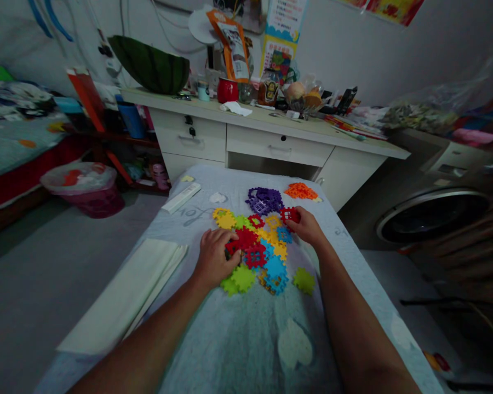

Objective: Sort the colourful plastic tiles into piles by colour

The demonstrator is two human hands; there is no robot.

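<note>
Interlocking plastic building pieces in red, yellow, blue and green lie in a loose heap on the cloth-covered table. My left hand (216,253) is closed around a red building piece (232,247) at the heap's left side. Between the thumb and fingers of my right hand (307,224) is a red lattice building piece (288,214), at the heap's upper right. Another red lattice piece (255,255) rests mid-heap, over blue pieces (276,268). Green pieces (243,278) sit below my left hand. A lone green piece (303,280) lies apart on the right.
Purple pieces (264,201) and orange pieces (301,190) form separate piles farther back. A folded pale cloth (123,293) and a white box (182,198) lie on the left. Behind stands a cluttered white desk (193,131); a washing machine (419,186) is at right, a pink bin (86,191) at left.
</note>
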